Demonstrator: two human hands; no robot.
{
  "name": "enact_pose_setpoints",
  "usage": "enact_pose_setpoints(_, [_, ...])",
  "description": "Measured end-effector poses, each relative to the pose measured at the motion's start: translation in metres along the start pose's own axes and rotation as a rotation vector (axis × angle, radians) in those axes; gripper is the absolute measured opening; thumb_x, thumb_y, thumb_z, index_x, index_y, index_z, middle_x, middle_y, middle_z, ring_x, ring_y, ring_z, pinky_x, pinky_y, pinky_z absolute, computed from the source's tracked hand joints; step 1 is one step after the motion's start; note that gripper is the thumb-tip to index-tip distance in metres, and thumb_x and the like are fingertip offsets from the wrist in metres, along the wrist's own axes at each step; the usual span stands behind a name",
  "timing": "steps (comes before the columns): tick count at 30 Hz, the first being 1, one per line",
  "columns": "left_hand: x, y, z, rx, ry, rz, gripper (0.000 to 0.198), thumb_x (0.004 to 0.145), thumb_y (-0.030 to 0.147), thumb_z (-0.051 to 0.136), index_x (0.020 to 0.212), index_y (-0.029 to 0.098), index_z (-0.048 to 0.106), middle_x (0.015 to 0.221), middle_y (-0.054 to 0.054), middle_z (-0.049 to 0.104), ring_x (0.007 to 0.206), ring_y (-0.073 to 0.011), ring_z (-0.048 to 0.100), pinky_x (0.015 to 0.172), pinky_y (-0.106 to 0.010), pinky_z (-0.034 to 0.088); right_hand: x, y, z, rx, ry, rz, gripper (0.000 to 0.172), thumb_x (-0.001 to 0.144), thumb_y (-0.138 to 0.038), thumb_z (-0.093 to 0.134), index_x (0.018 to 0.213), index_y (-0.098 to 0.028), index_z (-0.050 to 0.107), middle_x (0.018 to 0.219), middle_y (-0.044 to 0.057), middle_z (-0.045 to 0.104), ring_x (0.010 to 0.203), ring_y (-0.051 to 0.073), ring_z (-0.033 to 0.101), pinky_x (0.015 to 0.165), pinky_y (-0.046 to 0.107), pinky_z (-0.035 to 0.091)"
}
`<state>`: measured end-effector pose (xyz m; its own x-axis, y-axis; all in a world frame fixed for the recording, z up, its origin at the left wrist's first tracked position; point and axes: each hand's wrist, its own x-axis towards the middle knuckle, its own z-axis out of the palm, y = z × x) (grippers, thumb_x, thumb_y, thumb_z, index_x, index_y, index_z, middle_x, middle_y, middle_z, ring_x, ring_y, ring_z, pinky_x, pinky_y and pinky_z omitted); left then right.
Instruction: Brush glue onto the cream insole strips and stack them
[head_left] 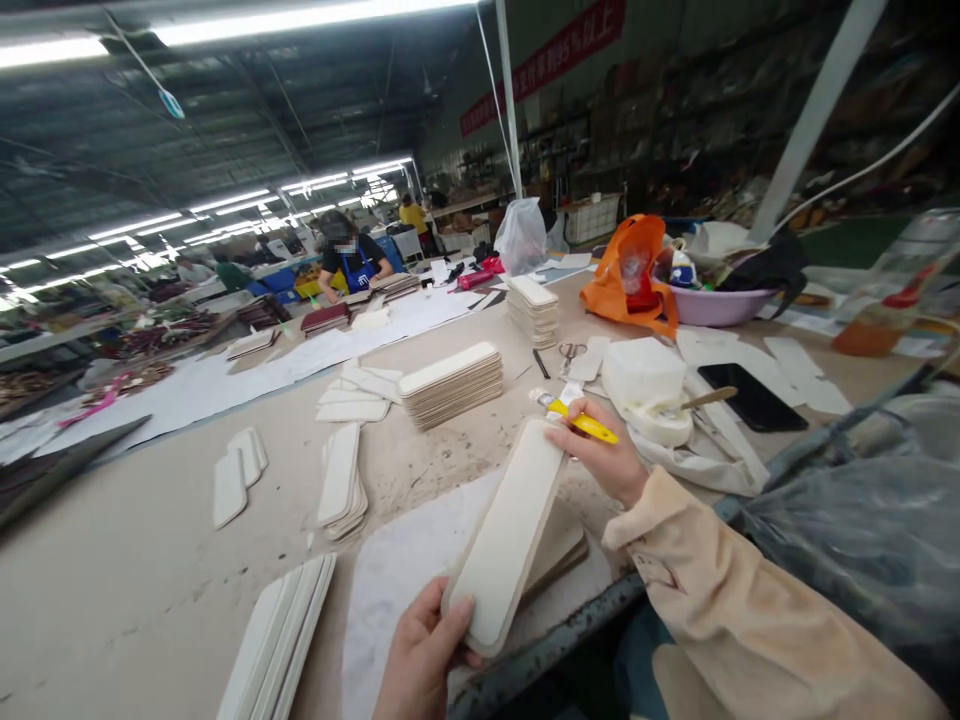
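Note:
My left hand grips the near end of a long white panel with rounded corners, thumb on top. The panel is tilted above a stack of brown-faced panels on white paper. At its far end, my right hand has its fingers closed around a brush with a yellow handle; its whitish tip points up and left. Those fingers also meet the panel's far edge. Beyond the right hand stands a white tub with a wooden stick across a white lump beside it.
A tall stack of white panels stands mid-table, with fanned piles to its left. Scissors, a black phone, an orange bag and a lilac basin lie to the right. A co-worker sits farther off.

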<state>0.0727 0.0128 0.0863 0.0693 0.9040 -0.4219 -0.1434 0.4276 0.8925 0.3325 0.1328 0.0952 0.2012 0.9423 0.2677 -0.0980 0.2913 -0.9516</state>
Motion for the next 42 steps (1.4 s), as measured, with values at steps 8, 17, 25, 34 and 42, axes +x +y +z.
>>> enact_pose_setpoints(8, [0.061,0.085,-0.030,0.077,-0.024,0.190,0.030,0.067,0.040,0.076,0.079,0.015,0.064,0.070,0.001,0.062,0.060,-0.0096,0.053,0.053,-0.020,0.042,0.053,0.004,0.015,-0.168,0.040,-0.111,0.034,0.068,-0.036,0.075,0.084,-0.023,0.048,0.076,-0.004,0.054,0.064,0.012,0.049,0.059,0.025,0.039])
enact_pose_setpoints(17, [0.212,0.185,-0.041,0.180,0.220,0.358,0.037,0.045,0.031,0.080,0.073,0.015,0.062,0.064,0.002,0.062,0.056,-0.0088,0.054,0.052,-0.021,0.043,0.181,0.031,0.055,-0.544,0.148,-0.213,0.030,0.061,-0.035,0.066,0.083,-0.023,0.050,0.082,-0.001,0.062,0.071,0.017,0.057,0.070,0.032,0.048])
enact_pose_setpoints(25, [0.294,0.206,-0.042,0.452,0.440,0.406,0.026,0.055,0.028,0.075,0.076,0.017,0.064,0.058,0.003,0.058,0.052,-0.0119,0.056,0.051,-0.024,0.045,0.238,0.066,0.073,-0.683,0.179,-0.230,0.025,0.063,-0.027,0.062,0.085,-0.023,0.052,0.080,0.000,0.063,0.076,0.020,0.059,0.079,0.034,0.046])
enact_pose_setpoints(34, [0.323,0.201,-0.047,0.815,0.549,0.404,0.036,0.062,0.031,0.072,0.094,0.016,0.069,0.080,-0.005,0.069,0.069,-0.0178,0.065,0.065,-0.028,0.051,0.253,0.083,0.073,-0.843,0.131,-0.234,0.022,0.067,-0.025,0.061,0.087,-0.023,0.052,0.083,0.003,0.063,0.079,0.022,0.059,0.077,0.033,0.044])
enact_pose_setpoints(42, [0.325,0.195,-0.046,1.002,0.592,0.379,0.035,0.066,0.036,0.068,0.095,0.017,0.070,0.087,-0.007,0.072,0.083,-0.0223,0.067,0.076,-0.030,0.049,0.253,0.088,0.074,-0.946,0.127,-0.178,0.022,0.070,-0.025,0.062,0.090,-0.023,0.054,0.081,0.003,0.062,0.077,0.024,0.058,0.072,0.032,0.042])
